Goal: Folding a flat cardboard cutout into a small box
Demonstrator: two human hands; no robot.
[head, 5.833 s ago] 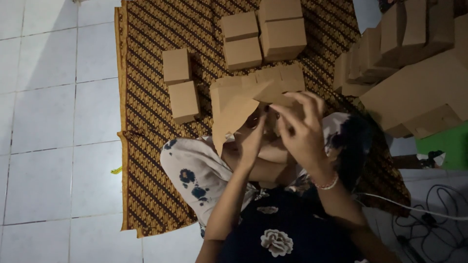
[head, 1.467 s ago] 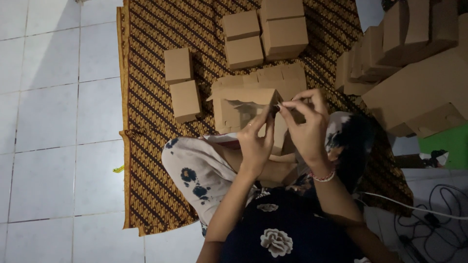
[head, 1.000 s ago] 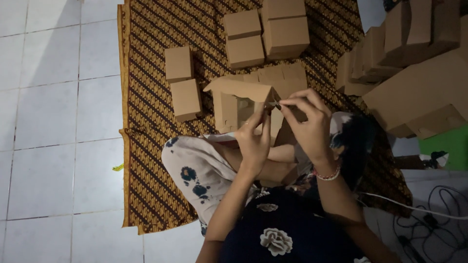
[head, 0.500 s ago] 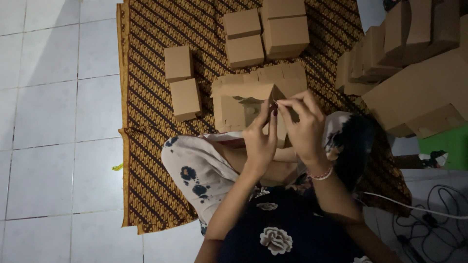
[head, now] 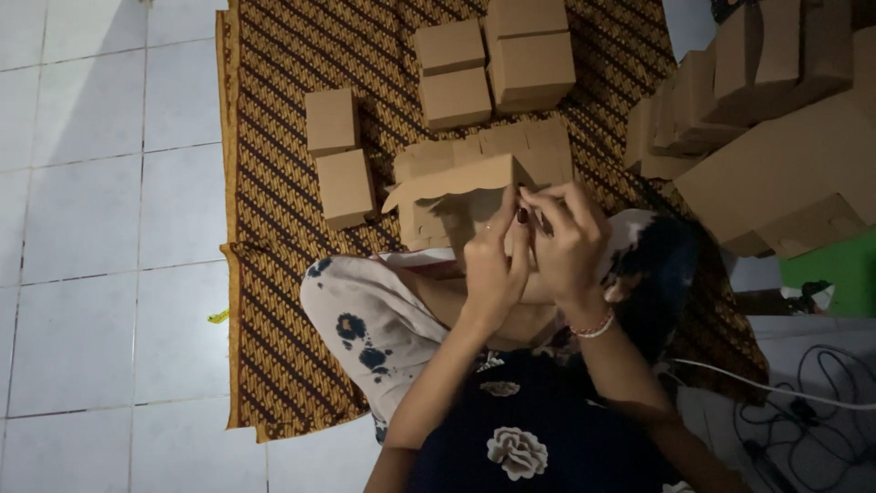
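Both hands work at a half-folded brown cardboard box (head: pixel 447 205) held up over the person's lap, above the patterned brown mat (head: pixel 274 228). The left hand (head: pixel 493 265) has its fingers curled against the near right side of the box, thumb and fingertips pinching what looks like a flap edge, though the dim light makes the exact grip hard to read. The right hand (head: pixel 566 242), with a beaded bracelet (head: pixel 593 326) at the wrist, is closed on the same edge just beside the left, fingertips of the two hands touching. The box's scalloped top flap (head: pixel 452 178) stands open and tilts toward the left. On the mat beyond it lie two small closed boxes (head: pixel 338 155) to the left, and a cluster of four closed boxes (head: pixel 493 59) further off. A heap of flat and folded cardboard (head: pixel 776 137) sits at the right, and white cables (head: pixel 794 393) trail on the tile floor (head: pixel 100 228)
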